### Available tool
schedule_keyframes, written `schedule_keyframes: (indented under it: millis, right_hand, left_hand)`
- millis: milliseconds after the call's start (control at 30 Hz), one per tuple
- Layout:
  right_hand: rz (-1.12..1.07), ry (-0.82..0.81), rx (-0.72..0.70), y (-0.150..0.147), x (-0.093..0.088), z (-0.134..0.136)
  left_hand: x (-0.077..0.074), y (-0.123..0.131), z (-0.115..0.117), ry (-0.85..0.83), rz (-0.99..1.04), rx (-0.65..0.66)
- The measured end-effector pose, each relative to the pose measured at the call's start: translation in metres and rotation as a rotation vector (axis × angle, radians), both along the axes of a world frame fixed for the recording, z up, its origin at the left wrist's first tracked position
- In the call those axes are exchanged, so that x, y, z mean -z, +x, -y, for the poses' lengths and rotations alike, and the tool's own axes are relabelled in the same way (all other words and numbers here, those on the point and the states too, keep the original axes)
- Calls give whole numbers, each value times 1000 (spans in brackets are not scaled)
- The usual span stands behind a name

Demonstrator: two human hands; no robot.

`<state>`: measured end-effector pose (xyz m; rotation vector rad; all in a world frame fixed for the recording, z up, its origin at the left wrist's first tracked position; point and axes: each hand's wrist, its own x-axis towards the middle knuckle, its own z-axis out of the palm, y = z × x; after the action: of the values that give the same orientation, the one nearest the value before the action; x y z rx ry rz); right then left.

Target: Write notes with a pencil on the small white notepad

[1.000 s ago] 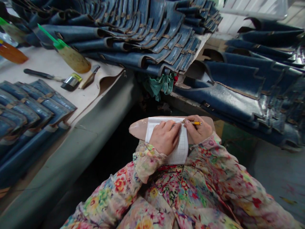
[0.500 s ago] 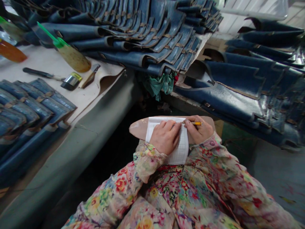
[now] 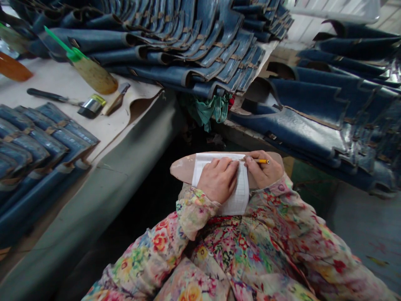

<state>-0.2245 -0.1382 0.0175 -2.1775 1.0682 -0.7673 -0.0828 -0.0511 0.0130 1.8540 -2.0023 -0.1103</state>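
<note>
A white ruled sheet of paper (image 3: 240, 196) lies on a tan, shoe-sole-shaped board (image 3: 182, 167) across my lap. My left hand (image 3: 217, 179) rests flat on the paper, fingers closed and pressing it down. My right hand (image 3: 263, 169) grips a yellow pencil (image 3: 259, 161), its tip touching the paper's top right edge. Both arms wear floral sleeves.
Stacks of blue leather pieces (image 3: 194, 46) cover the table ahead, at the right (image 3: 328, 104) and at the left (image 3: 34, 142). On the left table (image 3: 119, 125) lie a green-handled brush (image 3: 86, 69), a black-handled tool (image 3: 50, 96) and a small metal tin (image 3: 91, 105). A green rag (image 3: 209, 109) hangs below.
Almost nothing has changed. My head has shifted slightly and my right hand with the pencil has moved a touch along the paper's top edge.
</note>
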Motion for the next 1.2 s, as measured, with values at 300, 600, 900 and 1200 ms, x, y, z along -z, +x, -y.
schedule_keyframes:
  millis: [300, 600, 900, 1200]
  right_hand:
    - [-9, 10, 14, 1, -2, -1]
    - [10, -63, 19, -3, -2, 2]
    - [157, -58, 3, -3, 6, 1]
    - [77, -144, -25, -20, 17, 13]
  left_hand:
    - [-1, 0, 0, 11, -7, 2]
    - [0, 1, 0, 17, -11, -1]
    - [2, 11, -9, -56, -115, 45]
    - [1, 57, -23, 65, -192, -408]
